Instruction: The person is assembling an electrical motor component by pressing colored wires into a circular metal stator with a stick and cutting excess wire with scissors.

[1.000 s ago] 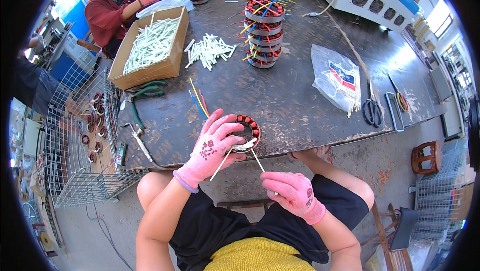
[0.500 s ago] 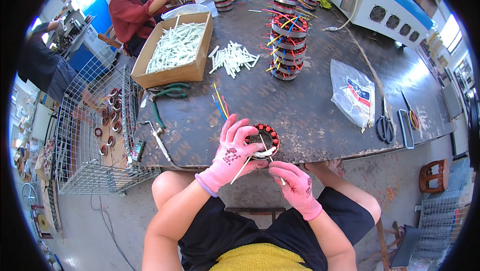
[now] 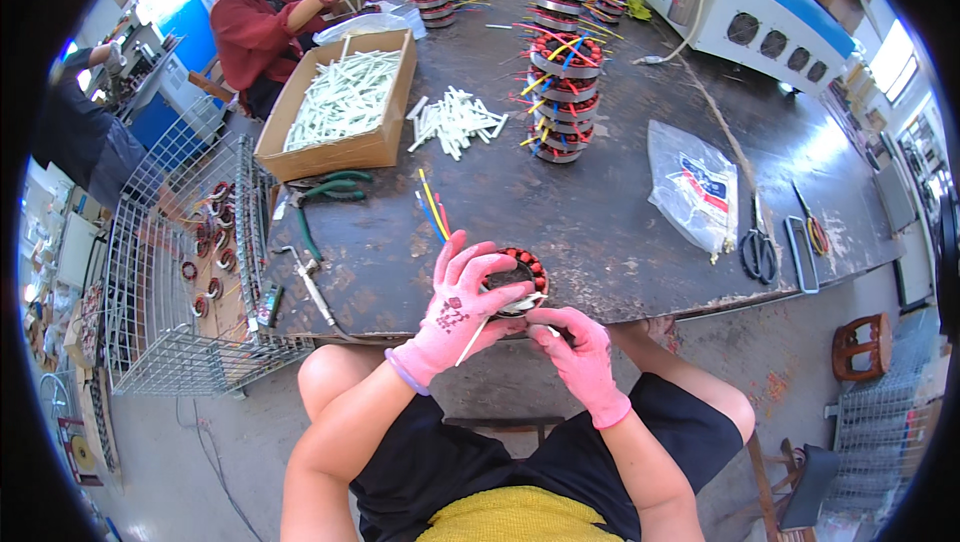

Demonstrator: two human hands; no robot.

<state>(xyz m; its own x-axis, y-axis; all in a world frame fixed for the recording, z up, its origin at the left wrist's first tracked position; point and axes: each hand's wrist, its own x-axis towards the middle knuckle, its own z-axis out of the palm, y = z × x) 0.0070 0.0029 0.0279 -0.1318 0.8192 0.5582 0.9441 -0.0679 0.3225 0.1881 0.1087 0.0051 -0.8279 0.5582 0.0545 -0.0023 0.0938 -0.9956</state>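
Note:
My left hand [image 3: 457,314], in a pink glove, grips a round stator ring with red windings [image 3: 520,272] at the near edge of the dark table [image 3: 620,222]. A thin white sleeve tube [image 3: 482,324] runs across its palm side. My right hand [image 3: 578,352], also in a pink glove, pinches the end of a white sleeve at the ring's lower rim. Blue, yellow and red wires [image 3: 434,208] stick out from behind the left hand, up over the table.
A cardboard box of white sleeves [image 3: 340,102], loose sleeves [image 3: 455,122], a stack of wound stators [image 3: 562,102], green pliers [image 3: 325,187], a plastic bag [image 3: 695,187] and scissors [image 3: 757,242] lie on the table. A wire basket [image 3: 190,272] stands left. A person in red works far left.
My right hand has come up from my lap to the ring and now pinches at its lower rim. My left hand stays on the ring.

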